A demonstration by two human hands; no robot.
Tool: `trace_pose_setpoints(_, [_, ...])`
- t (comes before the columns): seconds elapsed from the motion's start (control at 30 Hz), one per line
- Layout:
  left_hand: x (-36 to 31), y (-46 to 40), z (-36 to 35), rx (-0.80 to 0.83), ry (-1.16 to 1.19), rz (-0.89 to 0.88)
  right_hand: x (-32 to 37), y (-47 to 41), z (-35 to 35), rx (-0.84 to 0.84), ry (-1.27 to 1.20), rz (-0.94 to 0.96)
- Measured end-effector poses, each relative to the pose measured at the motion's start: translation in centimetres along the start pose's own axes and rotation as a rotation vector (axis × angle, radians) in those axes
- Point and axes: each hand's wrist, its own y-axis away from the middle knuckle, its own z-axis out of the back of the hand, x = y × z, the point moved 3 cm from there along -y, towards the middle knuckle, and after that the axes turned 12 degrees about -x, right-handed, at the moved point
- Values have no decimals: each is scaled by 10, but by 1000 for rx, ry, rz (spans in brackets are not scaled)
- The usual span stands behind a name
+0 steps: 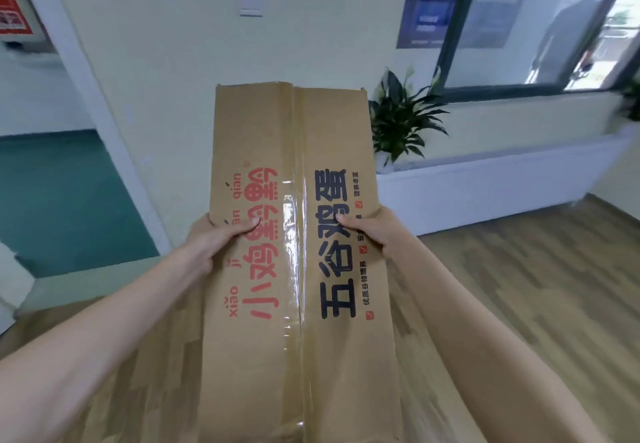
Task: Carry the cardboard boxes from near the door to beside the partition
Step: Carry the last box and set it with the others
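We carry long taped box [298, 252] at centre, held out ahead, far end toward 12 o'clock. Left hand [216, 240] clamps left edge, thumb on top; right hand [372, 231] clamps right edge same way, other fingers hidden beneath.

Advice: keep grip even, box level, elbows in; load likely light but long, so far end swings wide in turns.

Room: wall [173, 62] close at 12; plant [401, 120] and white ledge [485, 179] at 1–2; doorway [59, 183] at 9–10; wood floor [519, 287] open at 3–4. Partition not in sight.
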Motion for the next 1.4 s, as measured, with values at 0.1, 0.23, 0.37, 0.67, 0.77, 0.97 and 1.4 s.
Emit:
trace_pose_setpoints(0.1, [1,28,-122,176,-63,1,-43,-7,122,-149,-43,-62])
trace_pose_setpoints(0.23, [10,82,-297,408,-153,46,-106,-10,291,-332,-86,-138])
trace_pose_setpoints(0.37, [16,157,-472,562,-219,26,-159,3,462,-505,-129,-210])
trace_pose_setpoints(0.67, [15,300,-769,811,-277,-58,-238,27,738,-817,-241,-258])
trace_pose_setpoints(0.77, [18,327,-859,889,-304,-70,-263,15,811,-893,-269,-265])
trace_pose_setpoints(0.97, [22,361,-1045,995,-350,-60,-299,-38,958,-991,-287,-320])
trace_pose_setpoints(1.4, [-6,488,-1436,1190,-496,-136,-348,-117,1283,-1216,-369,-387])
